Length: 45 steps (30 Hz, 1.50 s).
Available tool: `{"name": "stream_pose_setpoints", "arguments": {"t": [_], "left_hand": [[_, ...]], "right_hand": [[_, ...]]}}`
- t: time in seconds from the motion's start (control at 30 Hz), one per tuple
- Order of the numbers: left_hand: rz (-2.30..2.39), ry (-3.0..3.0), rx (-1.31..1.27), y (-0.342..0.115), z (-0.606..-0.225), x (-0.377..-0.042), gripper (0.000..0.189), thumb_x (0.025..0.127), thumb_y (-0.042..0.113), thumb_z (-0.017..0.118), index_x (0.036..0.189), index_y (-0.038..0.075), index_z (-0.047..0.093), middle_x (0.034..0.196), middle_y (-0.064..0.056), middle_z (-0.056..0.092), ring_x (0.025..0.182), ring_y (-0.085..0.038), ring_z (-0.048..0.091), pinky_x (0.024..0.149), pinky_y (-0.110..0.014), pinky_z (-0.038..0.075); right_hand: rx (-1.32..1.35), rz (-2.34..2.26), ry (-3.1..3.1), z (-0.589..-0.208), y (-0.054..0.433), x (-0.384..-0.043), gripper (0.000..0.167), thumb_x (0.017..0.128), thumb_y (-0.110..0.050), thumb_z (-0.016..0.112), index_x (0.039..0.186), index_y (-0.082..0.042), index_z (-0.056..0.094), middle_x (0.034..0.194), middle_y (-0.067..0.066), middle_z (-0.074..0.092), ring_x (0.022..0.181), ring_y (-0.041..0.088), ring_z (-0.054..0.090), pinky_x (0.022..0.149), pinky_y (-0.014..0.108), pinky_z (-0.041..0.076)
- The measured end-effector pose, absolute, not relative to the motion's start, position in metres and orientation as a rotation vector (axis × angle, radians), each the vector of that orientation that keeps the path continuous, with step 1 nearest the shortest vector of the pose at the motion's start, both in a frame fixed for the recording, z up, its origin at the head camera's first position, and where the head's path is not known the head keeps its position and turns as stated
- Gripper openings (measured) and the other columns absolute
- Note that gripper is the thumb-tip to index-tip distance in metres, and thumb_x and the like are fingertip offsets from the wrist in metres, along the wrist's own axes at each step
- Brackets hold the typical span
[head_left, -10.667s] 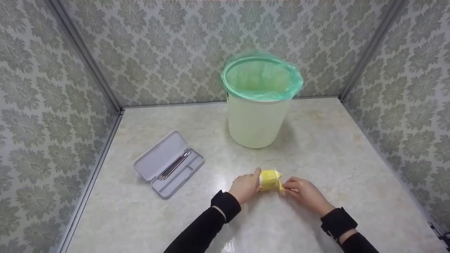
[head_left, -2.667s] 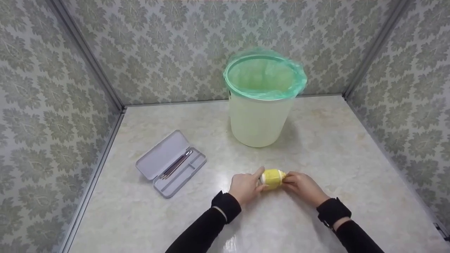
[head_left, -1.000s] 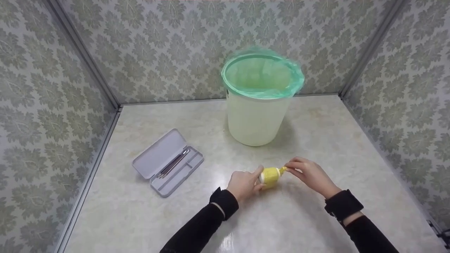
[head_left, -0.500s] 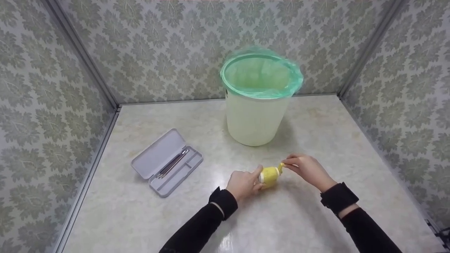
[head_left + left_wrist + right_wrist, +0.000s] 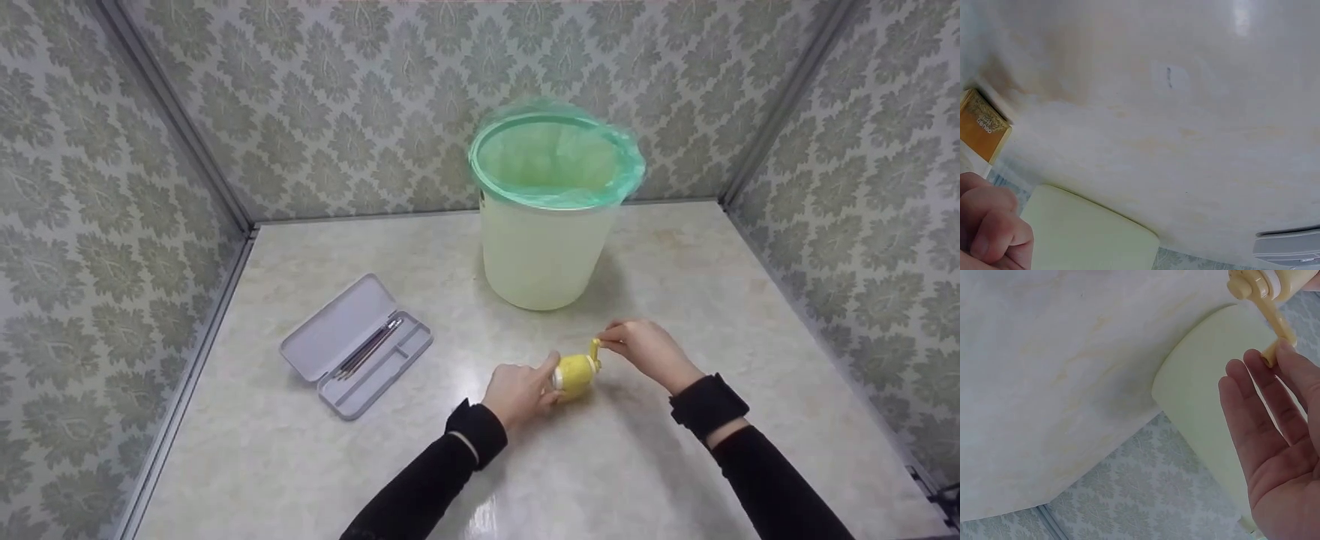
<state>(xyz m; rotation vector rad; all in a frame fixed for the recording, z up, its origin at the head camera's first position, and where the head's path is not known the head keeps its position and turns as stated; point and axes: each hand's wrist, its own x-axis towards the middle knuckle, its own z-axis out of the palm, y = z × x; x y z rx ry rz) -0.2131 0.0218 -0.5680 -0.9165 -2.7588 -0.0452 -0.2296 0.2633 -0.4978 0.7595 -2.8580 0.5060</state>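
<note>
My left hand [image 5: 519, 393] grips a yellow hand-crank pencil sharpener [image 5: 574, 374] by its left end, close over the table. Its fingers curl in the corner of the left wrist view, below the sharpener's printed side [image 5: 985, 126]. Between thumb and fingertips, my right hand [image 5: 651, 352] pinches the knob of the yellow crank [image 5: 595, 350], which points away from the body. In the right wrist view the crank arm [image 5: 1276, 319] reaches from the white-ringed end down to the pinch, while the other fingers [image 5: 1244, 419] stay extended. The left hand hides the sharpener's far left end.
An open grey pencil case [image 5: 337, 337] with several pencils [image 5: 369, 349] in one compartment lies at the left. Behind the hands stands a pale bin [image 5: 541, 255] with a green bag [image 5: 559, 199] over its rim. Patterned panels [image 5: 360, 97] border the table.
My right hand has carried the crank round: it pointed towards the body 10.7 s ago, to the right a second ago, and now points away. The left hand keeps its grip on the sharpener.
</note>
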Motion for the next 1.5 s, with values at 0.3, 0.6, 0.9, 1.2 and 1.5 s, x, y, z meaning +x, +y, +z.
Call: {"name": "stream_pose_setpoints", "arguments": {"t": [0.3,0.6,0.9,1.2,1.5], "left_hand": [[-0.051,-2.736,-0.917,0.024,-0.574,-0.209,0.058,0.094,0.06,0.063,0.138,0.025,0.049,0.057,0.006,0.061,0.047,-0.012,0.055,0.041,-0.026,0.032],[-0.092,-2.685,-0.921,0.025,-0.575,-0.202,0.058,0.094,0.061,0.062,0.137,0.023,0.051,0.058,0.006,0.063,0.046,-0.012,0.056,0.042,-0.025,0.034],[-0.097,-2.75,-0.897,0.024,-0.575,-0.203,0.061,0.095,0.059,0.062,0.142,0.023,0.049,0.061,0.006,0.065,0.049,-0.013,0.057,0.043,-0.026,0.032],[-0.11,-2.815,-0.862,0.022,-0.572,-0.205,0.061,0.096,0.056,0.062,0.145,0.023,0.049,0.064,0.004,0.067,0.052,-0.014,0.059,0.044,-0.027,0.031],[-0.115,-2.842,-0.853,0.021,-0.568,-0.208,0.063,0.096,0.059,0.06,0.146,0.024,0.048,0.062,0.004,0.065,0.051,-0.014,0.057,0.043,-0.027,0.031]], "right_hand": [[0.738,0.503,-2.891,-0.525,0.258,-0.245,0.009,0.09,-0.008,0.074,0.095,-0.004,0.081,0.085,0.011,0.075,0.079,0.027,0.072,0.073,0.041,0.06],[0.71,0.606,-2.973,-0.551,0.264,-0.241,0.012,0.092,-0.004,0.071,0.097,-0.005,0.082,0.085,0.008,0.072,0.08,0.023,0.068,0.074,0.037,0.059],[0.719,0.649,-2.896,-0.569,0.264,-0.228,0.011,0.086,0.002,0.071,0.091,-0.003,0.079,0.088,0.009,0.074,0.084,0.028,0.071,0.079,0.042,0.06],[0.768,0.746,-2.833,-0.586,0.268,-0.212,0.006,0.089,-0.007,0.074,0.09,-0.004,0.079,0.085,0.005,0.073,0.081,0.024,0.07,0.079,0.039,0.06],[0.788,0.751,-2.859,-0.58,0.272,-0.202,0.012,0.091,-0.011,0.074,0.1,-0.008,0.08,0.094,0.003,0.075,0.09,0.023,0.072,0.086,0.041,0.06]]}}
